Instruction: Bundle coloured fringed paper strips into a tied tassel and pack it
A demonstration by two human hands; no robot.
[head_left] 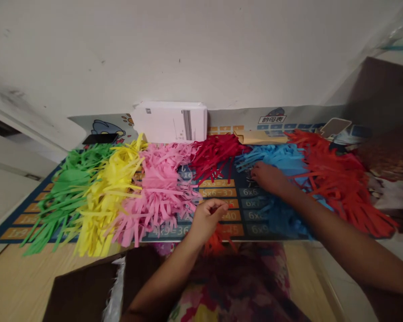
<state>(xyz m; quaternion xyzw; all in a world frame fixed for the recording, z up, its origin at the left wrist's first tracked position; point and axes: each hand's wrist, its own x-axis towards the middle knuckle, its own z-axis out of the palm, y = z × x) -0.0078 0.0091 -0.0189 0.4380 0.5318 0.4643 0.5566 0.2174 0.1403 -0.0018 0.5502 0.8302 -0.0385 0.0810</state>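
Right fingers (255,172) are at the left edge of the blue fringe (290,157), whether gripping I cannot tell; left fingers (215,204), bunched together, hover to its left.

A blue fringed bundle (290,157), seemingly paper, lies splayed across the dark mat (246,193).

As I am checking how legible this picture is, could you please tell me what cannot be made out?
All in the head view:
Whether the left hand pinches anything: too small and blurred.
Whether the right hand grips any blue fringe: hidden by the hand itself.
Part of that fringe: covered by the right forearm.
Fine print on the white stack: too small.
The brown panel: cut off by the bottom edge.
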